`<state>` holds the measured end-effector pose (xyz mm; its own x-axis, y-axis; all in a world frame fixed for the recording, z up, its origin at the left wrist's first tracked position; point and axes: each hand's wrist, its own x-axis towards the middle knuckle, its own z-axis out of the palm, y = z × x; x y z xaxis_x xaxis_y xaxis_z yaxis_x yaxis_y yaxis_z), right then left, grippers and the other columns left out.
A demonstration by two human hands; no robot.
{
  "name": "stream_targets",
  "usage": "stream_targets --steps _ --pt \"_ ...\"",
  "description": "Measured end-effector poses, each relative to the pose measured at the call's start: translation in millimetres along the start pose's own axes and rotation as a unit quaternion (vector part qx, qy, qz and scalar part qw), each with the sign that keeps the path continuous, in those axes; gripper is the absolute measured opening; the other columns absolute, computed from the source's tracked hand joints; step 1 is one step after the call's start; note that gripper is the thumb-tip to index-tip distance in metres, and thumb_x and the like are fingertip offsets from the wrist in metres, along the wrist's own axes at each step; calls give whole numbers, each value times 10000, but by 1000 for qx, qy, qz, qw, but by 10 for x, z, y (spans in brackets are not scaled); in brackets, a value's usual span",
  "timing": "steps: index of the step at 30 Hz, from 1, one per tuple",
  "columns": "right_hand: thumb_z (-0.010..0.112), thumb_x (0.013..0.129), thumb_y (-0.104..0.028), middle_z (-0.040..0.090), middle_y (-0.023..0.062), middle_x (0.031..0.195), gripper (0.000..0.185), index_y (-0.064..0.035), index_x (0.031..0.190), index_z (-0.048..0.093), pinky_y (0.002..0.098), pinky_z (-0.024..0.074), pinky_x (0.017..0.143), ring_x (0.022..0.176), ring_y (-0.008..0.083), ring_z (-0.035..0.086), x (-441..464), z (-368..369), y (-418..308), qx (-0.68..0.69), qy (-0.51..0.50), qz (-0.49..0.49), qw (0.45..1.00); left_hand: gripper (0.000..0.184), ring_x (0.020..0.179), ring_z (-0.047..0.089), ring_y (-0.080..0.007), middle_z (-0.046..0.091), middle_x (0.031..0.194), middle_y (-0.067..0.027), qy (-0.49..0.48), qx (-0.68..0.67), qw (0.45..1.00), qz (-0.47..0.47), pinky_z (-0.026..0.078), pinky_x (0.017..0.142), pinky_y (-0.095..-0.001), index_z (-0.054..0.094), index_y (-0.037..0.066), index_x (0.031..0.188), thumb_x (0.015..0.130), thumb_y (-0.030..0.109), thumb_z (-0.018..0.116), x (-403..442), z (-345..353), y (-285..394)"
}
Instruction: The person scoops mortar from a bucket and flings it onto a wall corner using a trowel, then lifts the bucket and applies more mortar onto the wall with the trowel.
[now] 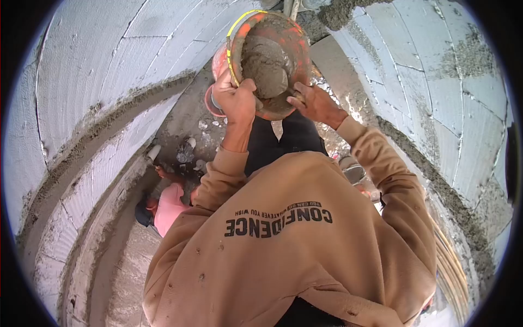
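An orange bucket (298, 41) with a yellow-marked edge is tilted so that its mouth faces me, and wet grey mortar (265, 62) lies inside. My left hand (237, 101) is closed on the near left of its rim, thumb on top. At the near right of the rim my right hand (318, 104) is closed, its fingers curled over the edge into the mouth. A small tan bit shows between those fingers; I cannot make out what it is. Behind the bucket, on the left, part of another reddish container (213, 102) shows.
Pale block walls (109, 60) with mortar-smeared ledges (109, 122) curve up on both sides. At lower left, a person in a pink top (170, 207) and dark cap reaches toward the wall. Long thin rods or pipes (449, 261) lie at lower right. Rubble covers the ground.
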<state>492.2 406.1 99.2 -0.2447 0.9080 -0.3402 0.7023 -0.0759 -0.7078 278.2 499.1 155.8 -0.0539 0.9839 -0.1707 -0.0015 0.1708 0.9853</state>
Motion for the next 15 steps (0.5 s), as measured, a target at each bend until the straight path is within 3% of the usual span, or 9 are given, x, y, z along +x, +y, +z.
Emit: stream_targets --steps 1,7,11,13,15 --pt "614 1000 -335 629 256 746 352 -1 1081 535 551 508 684 747 478 640 -5 -70 -18 -18 13 3 1000 452 921 598 -131 646 1309 -107 3 -3 1000 -6 474 682 -241 692 -131 1045 631 -190 518 31 -12 -30" --pt "584 1014 -362 683 244 791 343 -38 1114 530 564 540 668 770 482 672 1 -241 108 -83 2 34 996 472 864 579 -109 625 1080 -13 55 -36 998 15 473 696 -244 701 -87 1035 613 -203 523 191 132 -200" --pt "591 1010 -375 680 245 781 359 -40 1123 532 560 539 677 768 481 673 60 -412 149 -81 10 41 996 509 921 581 -130 612 1081 -27 94 -71 992 -35 473 778 -255 690 -70 1074 612 -201 521 288 279 -139" --pt "623 996 -377 670 241 772 381 -48 1166 531 562 516 668 758 474 661 130 -451 212 -49 42 3 998 623 1119 622 -192 646 1275 -98 93 -39 993 -58 489 910 -283 684 -105 1202 604 -177 525 279 201 -207" --pt "644 985 -383 667 240 776 402 -50 1182 535 563 504 666 760 472 656 212 -599 241 -46 54 -2 997 533 940 622 -155 644 1104 -59 132 -56 982 -121 501 751 -261 691 -100 1118 612 -170 537 320 222 -223"
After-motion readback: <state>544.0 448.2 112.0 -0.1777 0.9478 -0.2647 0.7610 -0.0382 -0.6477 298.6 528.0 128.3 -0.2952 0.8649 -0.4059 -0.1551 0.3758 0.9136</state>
